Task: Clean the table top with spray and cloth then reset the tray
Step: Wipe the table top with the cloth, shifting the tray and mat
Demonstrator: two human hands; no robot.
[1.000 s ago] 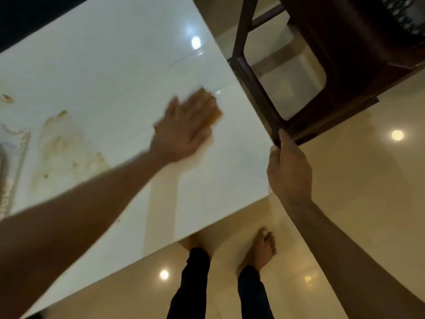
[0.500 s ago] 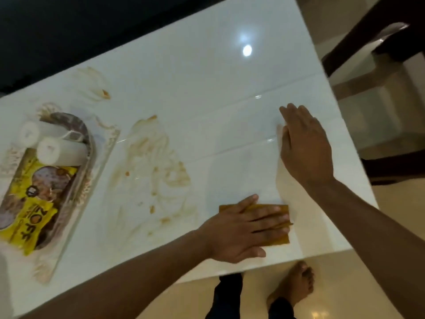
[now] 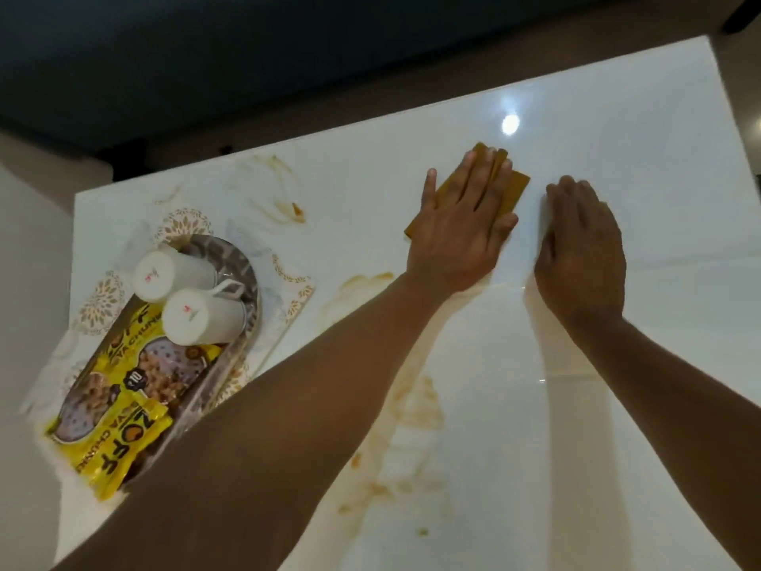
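Note:
My left hand (image 3: 461, 224) lies flat with straight fingers on a folded yellow-brown cloth (image 3: 517, 191), pressing it to the glossy white table top (image 3: 617, 447) towards the far side. My right hand (image 3: 580, 249) rests flat on the table just right of the cloth. Brown smeared stains (image 3: 412, 410) mark the table between my arms and near the far edge. A patterned tray (image 3: 292, 298) sits at the left; in it a dark oval dish holds two white cups (image 3: 197, 319) on their sides and yellow snack packets (image 3: 123, 443). No spray bottle is in view.
The table's far edge runs along a dark area at the top. Its left edge meets a pale floor or wall. A ceiling light (image 3: 510, 124) reflects in the table near the cloth.
My left hand has slid the cloth from the near edge to the far part of the table. My right hand stays flat on the table. The view has shifted left and forward.

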